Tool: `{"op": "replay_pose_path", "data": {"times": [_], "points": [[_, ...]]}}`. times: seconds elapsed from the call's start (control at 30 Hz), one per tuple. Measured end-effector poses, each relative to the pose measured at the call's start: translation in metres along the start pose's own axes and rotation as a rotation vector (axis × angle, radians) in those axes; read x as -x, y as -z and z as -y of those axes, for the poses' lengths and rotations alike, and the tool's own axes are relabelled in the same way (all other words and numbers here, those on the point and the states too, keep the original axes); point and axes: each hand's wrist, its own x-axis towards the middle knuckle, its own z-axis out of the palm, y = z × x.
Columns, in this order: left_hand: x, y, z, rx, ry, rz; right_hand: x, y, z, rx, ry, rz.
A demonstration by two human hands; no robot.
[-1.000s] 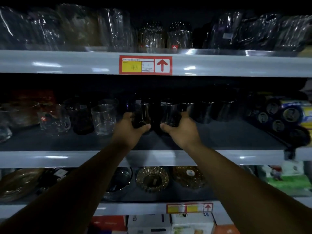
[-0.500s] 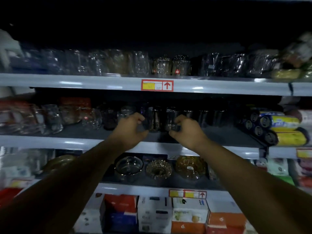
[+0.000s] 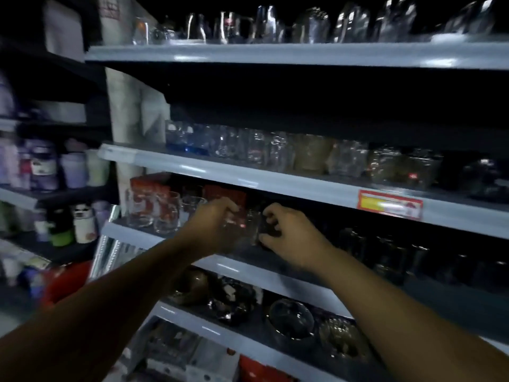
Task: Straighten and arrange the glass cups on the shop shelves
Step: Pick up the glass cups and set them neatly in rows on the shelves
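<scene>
Centre of the frame, on a dim middle shelf [image 3: 234,267]: the left hand [image 3: 217,224] curls over a clear glass cup [image 3: 248,226]. The right hand [image 3: 292,238] curls its fingers round a darker cup [image 3: 266,228] just beside it, probably to bring both into line.

You are facing a red-and-yellow price tag [image 3: 389,204] on the shelf edge [image 3: 289,188]. Motion blur is smearing its print, so nothing is reading legibly.
</scene>
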Motion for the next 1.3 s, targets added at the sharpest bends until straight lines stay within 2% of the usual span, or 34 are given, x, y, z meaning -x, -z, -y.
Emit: {"op": "replay_pose_path", "data": {"times": [0.1,0.23,0.37,0.57,0.67,0.77,0.9,1.13,1.3], "points": [[-0.017,0.040,0.019,-0.055,-0.029,0.011,-0.041,-0.011,0.031,-0.049,0.047,0.042],[-0.038,0.109,0.032,-0.021,0.001,0.041,-0.088,0.003,0.082,-0.208,-0.019,0.096],[-0.070,0.199,0.026,-0.006,0.070,0.055,-0.141,0.055,0.143,-0.257,-0.071,0.111],[-0.121,0.334,-0.009,0.107,0.120,0.050,-0.204,0.148,0.244,-0.266,-0.139,0.017],[-0.138,0.379,-0.023,0.136,0.080,-0.008,-0.223,0.179,0.283,-0.263,-0.125,-0.041],[-0.158,0.409,-0.019,0.175,0.062,-0.008,-0.240,0.188,0.306,-0.278,-0.110,-0.106],[-0.183,0.428,-0.002,0.288,0.084,-0.089,-0.265,0.179,0.317,-0.346,-0.109,-0.171],[-0.222,0.431,0.044,0.266,0.067,-0.134,-0.324,0.161,0.307,-0.430,-0.152,-0.281],[-0.260,0.438,0.079,0.207,-0.001,-0.139,-0.377,0.152,0.300,-0.366,-0.152,-0.340]]}}
